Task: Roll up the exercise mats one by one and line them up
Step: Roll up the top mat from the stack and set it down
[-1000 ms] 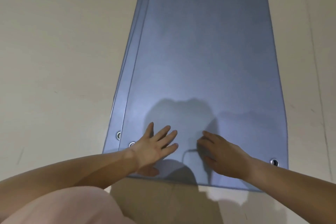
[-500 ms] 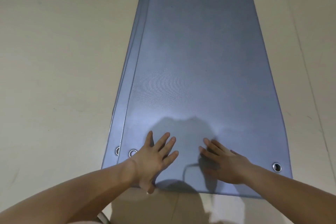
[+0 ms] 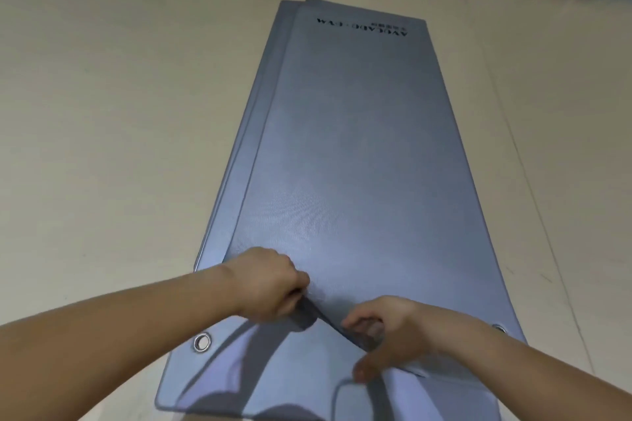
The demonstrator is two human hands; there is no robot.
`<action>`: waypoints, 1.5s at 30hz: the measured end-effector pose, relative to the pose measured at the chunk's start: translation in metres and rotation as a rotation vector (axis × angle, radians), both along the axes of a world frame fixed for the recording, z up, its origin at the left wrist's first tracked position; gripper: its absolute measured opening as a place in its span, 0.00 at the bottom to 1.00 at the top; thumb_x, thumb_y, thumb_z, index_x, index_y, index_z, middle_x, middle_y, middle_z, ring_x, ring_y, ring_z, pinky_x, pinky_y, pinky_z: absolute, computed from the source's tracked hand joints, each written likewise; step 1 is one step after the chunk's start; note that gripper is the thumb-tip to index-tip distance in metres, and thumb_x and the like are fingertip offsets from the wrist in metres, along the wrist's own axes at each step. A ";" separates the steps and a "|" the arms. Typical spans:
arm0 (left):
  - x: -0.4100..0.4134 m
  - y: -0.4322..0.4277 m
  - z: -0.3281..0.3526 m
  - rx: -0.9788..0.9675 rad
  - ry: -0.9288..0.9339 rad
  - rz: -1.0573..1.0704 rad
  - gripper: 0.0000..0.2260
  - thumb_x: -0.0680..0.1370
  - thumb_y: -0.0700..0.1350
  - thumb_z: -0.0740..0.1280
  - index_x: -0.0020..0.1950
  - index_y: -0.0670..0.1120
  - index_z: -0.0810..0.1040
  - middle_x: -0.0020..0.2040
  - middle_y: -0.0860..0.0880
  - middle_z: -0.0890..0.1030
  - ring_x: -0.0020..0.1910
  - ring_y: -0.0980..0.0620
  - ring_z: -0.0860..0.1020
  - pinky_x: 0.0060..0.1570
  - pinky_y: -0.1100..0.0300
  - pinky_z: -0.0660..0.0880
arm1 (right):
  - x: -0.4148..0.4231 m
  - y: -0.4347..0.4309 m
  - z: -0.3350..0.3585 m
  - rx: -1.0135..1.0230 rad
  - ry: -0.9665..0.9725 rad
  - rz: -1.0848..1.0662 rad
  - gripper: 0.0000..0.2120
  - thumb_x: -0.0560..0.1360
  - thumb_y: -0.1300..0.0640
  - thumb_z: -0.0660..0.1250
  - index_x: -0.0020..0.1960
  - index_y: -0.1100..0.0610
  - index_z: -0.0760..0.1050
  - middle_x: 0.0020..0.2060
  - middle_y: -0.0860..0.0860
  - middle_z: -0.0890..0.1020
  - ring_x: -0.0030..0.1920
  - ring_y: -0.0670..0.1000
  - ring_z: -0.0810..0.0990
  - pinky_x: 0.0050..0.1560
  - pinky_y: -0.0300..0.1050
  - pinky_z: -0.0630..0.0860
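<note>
Left hand [image 3: 270, 284], right hand [image 3: 386, 328], 6 o'clock: fingers curled, pinching up a fold at the near end of the top exercise mat [image 3: 349, 164]. First turn apparently only beginning.
Grommets: two, left grommet [image 3: 202, 342] and right grommet [image 3: 499, 329].
Lower mats [image 3: 260, 106]: flat stack on the floor [image 3: 119, 113], running to 12 o'clock. Seemingly three mats in all.
None rolled or lined up.
</note>
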State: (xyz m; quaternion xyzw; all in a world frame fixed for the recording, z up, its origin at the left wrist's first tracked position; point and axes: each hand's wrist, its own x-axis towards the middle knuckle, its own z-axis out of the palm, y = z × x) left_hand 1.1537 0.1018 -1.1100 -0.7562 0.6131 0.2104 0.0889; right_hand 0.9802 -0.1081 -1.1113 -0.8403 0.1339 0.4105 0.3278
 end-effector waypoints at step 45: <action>-0.030 -0.055 0.017 0.046 -0.186 0.065 0.67 0.67 0.71 0.76 0.82 0.50 0.27 0.85 0.39 0.38 0.84 0.36 0.39 0.80 0.32 0.43 | 0.030 -0.029 0.037 -0.946 -0.985 0.157 0.17 0.72 0.44 0.76 0.49 0.56 0.80 0.46 0.56 0.77 0.46 0.60 0.76 0.46 0.55 0.71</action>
